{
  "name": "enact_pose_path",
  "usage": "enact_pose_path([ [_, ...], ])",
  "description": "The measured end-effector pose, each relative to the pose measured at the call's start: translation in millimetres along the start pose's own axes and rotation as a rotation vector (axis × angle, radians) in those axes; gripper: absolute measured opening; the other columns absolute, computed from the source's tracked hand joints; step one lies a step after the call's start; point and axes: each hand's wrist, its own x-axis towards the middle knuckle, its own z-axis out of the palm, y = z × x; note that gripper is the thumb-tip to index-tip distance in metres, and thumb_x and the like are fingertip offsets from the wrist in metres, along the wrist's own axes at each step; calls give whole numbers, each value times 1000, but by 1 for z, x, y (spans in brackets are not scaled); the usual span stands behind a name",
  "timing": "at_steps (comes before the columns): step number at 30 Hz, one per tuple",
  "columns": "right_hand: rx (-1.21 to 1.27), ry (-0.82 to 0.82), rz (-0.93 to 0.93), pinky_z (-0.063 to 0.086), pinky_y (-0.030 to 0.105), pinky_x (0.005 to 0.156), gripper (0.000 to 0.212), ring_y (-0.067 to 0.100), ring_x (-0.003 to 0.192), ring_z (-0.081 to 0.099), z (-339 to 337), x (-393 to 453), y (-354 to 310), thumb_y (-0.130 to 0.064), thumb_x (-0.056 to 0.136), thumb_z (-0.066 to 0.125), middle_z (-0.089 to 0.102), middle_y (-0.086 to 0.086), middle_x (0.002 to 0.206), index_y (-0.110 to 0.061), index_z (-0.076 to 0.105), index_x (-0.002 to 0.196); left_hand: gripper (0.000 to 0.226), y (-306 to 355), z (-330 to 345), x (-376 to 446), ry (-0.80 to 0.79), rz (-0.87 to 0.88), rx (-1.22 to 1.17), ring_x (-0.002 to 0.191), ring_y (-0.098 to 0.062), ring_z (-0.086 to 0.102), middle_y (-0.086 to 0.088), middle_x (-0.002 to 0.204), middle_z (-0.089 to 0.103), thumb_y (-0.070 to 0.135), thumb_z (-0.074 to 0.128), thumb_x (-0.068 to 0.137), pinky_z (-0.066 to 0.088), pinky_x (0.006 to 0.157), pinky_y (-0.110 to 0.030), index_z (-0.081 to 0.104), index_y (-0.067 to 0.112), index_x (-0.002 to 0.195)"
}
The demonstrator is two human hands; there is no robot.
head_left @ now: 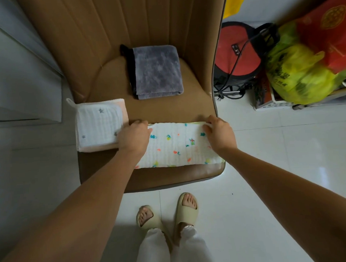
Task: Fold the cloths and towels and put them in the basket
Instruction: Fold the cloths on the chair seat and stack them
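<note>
— While both hands sit on that printed cloth, which step would you call this?

— Mid-fold, I'd judge. The cloth lies as a long strip across the front edge of the chair seat, at about 6 o'clock on the cushion. The left hand pinches its far corner at the 9 o'clock end, fingers curled over the edge; the right hand does the same at the 3 o'clock end.

— And the rest of the laundry?

— The star-print cloth is already folded, lying at 9 o'clock and hanging a little off the seat's side, just beside the left hand. The grey towel sits folded at 12 o'clock, near the backrest, well apart from the others.

— Any basket?

— A white slotted one seems to stand on the floor at 3 o'clock, under the yellow-green bag, though I cannot tell whether that is the one meant.

— So what does the next move call for?

— Probably bringing one short end over onto the other, keeping the edges lined up so the strip halves cleanly. Thin muslin slips, so both corners want a firm pinch.
</note>
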Motion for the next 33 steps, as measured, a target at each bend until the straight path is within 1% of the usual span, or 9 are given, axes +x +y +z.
enact_pose_path([
  [4,-41,123,1,46,41,77,20,32,96,53,-1,-4,-7,-17,92,47,56,11,108,-8,53,109,30,5,-2,-5,92,-11,43,110,-26,54,-8,122,57,29,45,99,46,87,-36,51,13,124],
  [8,-175,317,-321,29,40,101,36,32,125,41,10,-29,-15,-20,93,47,48,14,135,-6,49,127,37,16,15,-25,428,209,-126,129,-28,43,-8,138,50,18,49,95,32,109,-44,52,12,131],
  [12,-278,18,-568,14,42,118,55,24,146,14,51,-40,-10,-37,101,29,22,9,157,-10,28,149,57,15,50,-29,197,307,10,146,-25,17,-7,158,22,38,20,100,16,118,-44,23,12,150],
  [16,-380,-2,-528,9,43,120,60,18,148,2,62,-23,7,-44,101,23,8,3,160,-16,13,152,62,5,73,-23,170,291,34,148,-23,2,-6,161,5,45,16,100,6,120,-44,9,13,153],
  [21,-357,100,-279,4,39,120,59,18,148,4,49,-21,21,-44,100,19,9,3,160,-17,13,152,67,16,66,-25,125,162,-1,148,-23,-4,-8,161,-2,51,12,99,1,121,-42,2,13,153],
  [24,-337,120,-242,2,40,119,59,20,147,5,41,-25,13,-43,100,17,10,6,159,-15,16,152,54,24,47,-43,222,21,-240,145,-27,18,-13,156,24,38,31,102,17,118,-42,28,10,148],
  [27,-307,76,-430,6,41,119,56,23,147,9,42,-39,-3,-38,101,21,15,8,158,-12,20,151,33,32,39,-78,444,-357,-616,118,-26,47,-14,127,50,27,46,99,40,94,-34,52,7,125],
  [30,-254,19,-444,3,40,119,56,22,147,6,54,-44,-15,-39,101,20,12,8,159,-14,17,152,34,30,41,-83,407,-818,-994,112,-24,53,-14,124,50,26,51,97,50,82,-27,52,3,122],
  [33,-253,20,-396,2,39,119,56,22,147,3,62,-43,-20,-38,100,16,9,7,159,-16,15,152,34,17,34,-63,368,-800,-1131,104,-16,60,-9,120,58,31,52,97,48,59,-10,56,3,116],
])
